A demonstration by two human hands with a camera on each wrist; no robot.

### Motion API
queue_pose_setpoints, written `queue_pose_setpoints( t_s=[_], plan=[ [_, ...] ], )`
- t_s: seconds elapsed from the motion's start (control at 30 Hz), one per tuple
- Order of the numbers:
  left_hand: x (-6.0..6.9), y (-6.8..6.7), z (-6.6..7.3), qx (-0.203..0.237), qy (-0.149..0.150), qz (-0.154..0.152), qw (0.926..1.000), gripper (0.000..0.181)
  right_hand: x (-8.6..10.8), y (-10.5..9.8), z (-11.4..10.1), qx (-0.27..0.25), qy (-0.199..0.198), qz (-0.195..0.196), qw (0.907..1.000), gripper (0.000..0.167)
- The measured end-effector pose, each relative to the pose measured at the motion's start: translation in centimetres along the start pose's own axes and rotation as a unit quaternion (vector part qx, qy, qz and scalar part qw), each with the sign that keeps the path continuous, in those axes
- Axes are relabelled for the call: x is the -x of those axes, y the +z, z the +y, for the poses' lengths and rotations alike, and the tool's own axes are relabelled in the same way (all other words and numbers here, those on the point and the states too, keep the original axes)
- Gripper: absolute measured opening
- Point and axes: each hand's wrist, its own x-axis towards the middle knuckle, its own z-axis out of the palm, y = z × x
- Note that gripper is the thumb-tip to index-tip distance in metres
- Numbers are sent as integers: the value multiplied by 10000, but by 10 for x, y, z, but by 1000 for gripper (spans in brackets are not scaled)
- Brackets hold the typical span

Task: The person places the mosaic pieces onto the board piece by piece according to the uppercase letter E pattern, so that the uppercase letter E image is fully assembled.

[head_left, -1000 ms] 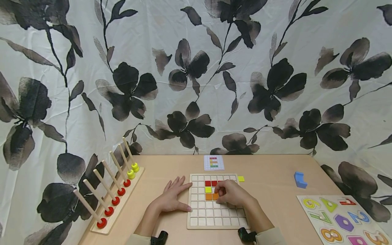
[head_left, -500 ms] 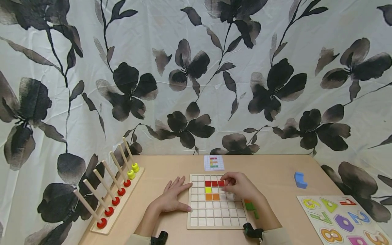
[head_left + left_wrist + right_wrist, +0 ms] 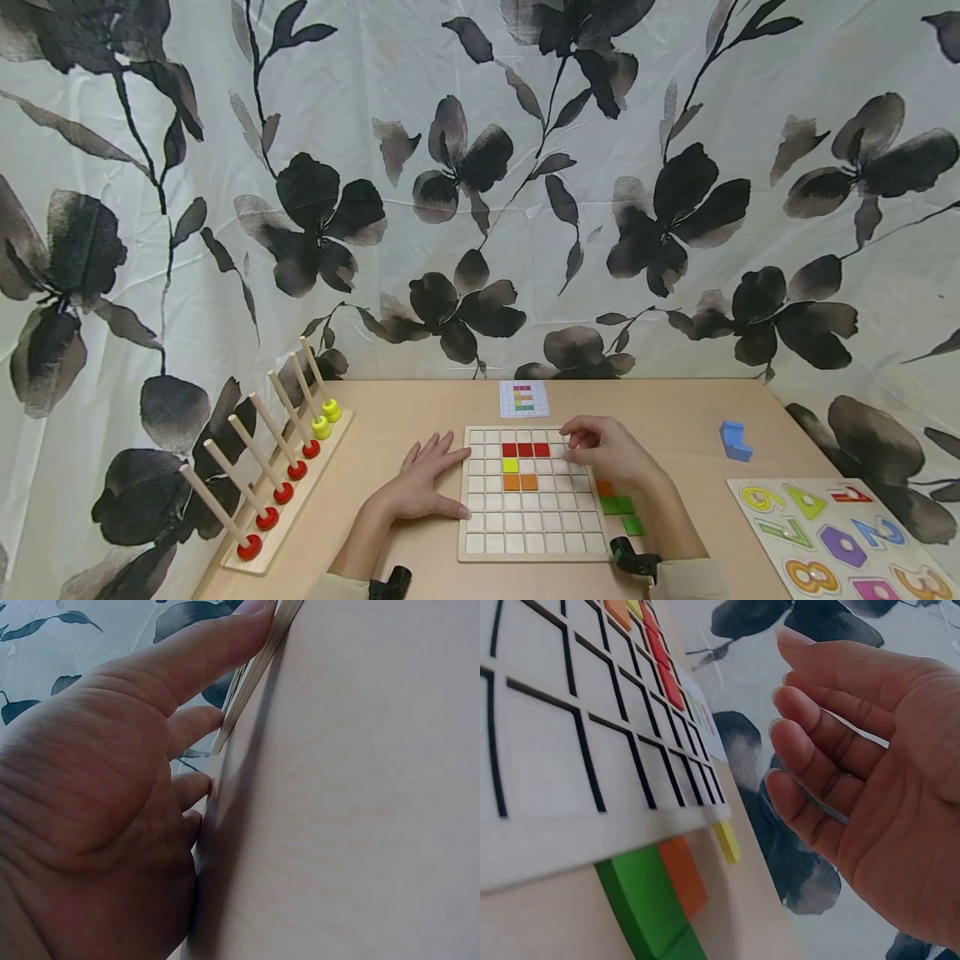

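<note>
A white gridded wooden board (image 3: 534, 537) lies in the middle of the table. Set in its cells are three red tiles (image 3: 526, 450) in a row, one yellow tile (image 3: 510, 465) below, and two orange tiles (image 3: 520, 482). My left hand (image 3: 420, 483) lies spread beside the board, thumb and index finger touching its left edge. Over the board's upper right part is my right hand (image 3: 611, 450); its fingers are loosely bent and hold nothing in the right wrist view. Loose green tiles (image 3: 624, 505), an orange tile (image 3: 682, 874) and a yellow tile (image 3: 726, 841) lie along the board's right side.
Behind the board lies a small pattern card (image 3: 524, 398). At left stands a wooden peg rack (image 3: 258, 558) with red and yellow rings. A blue block (image 3: 736, 441) and a number-and-shape sheet (image 3: 821, 533) lie at right. A floral curtain (image 3: 480, 167) hangs behind the table.
My right hand has moved from the orange tiles past the red row toward the board's right edge, uncovering the third red tile and the loose green and orange tiles. My left hand stays put.
</note>
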Motion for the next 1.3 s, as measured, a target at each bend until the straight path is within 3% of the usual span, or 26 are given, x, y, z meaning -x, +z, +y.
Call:
queue_pose_setpoints(
  t_s=[0.23, 0.57, 0.83, 1.3],
  plan=[
    [0, 0, 1, -12, 0, 2, 10000, 100, 5, -12, 8, 219, 185, -50, 9996, 26],
    [0, -1, 0, -13, 8, -12, 10000, 101, 8, -21, 18, 222, 80, -226, 9995, 23],
    [0, -1, 0, -30, 14, -25, 10000, 100, 12, -33, 29, 358, -2, -730, 9967, 19],
    [0, 0, 1, -57, -4, -3, 10000, 100, 16, -39, 39, -1, 161, -1386, 9902, 20]
  ],
)
